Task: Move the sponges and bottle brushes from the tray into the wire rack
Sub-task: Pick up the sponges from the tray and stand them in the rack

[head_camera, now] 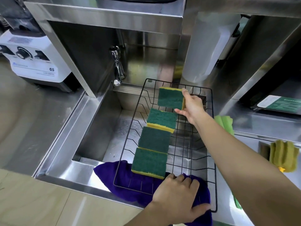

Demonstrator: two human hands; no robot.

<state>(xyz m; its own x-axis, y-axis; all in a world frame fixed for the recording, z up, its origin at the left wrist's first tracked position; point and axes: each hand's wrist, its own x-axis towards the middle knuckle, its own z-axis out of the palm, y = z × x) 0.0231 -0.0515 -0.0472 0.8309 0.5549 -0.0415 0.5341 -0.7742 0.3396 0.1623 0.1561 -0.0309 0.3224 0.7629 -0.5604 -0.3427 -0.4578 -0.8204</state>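
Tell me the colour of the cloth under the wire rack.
Deep purple cloth; the head view shows it under the rack.

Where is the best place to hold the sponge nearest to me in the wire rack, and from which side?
Take the nearest sponge by its two long side edges, from above. It leans green face up on the wire rack, so both edges are free; the left hand crowds its near end.

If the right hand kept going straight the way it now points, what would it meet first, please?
Probably the far wall of the wire rack: the right hand, holding a sponge, points toward it, though depth is unclear.
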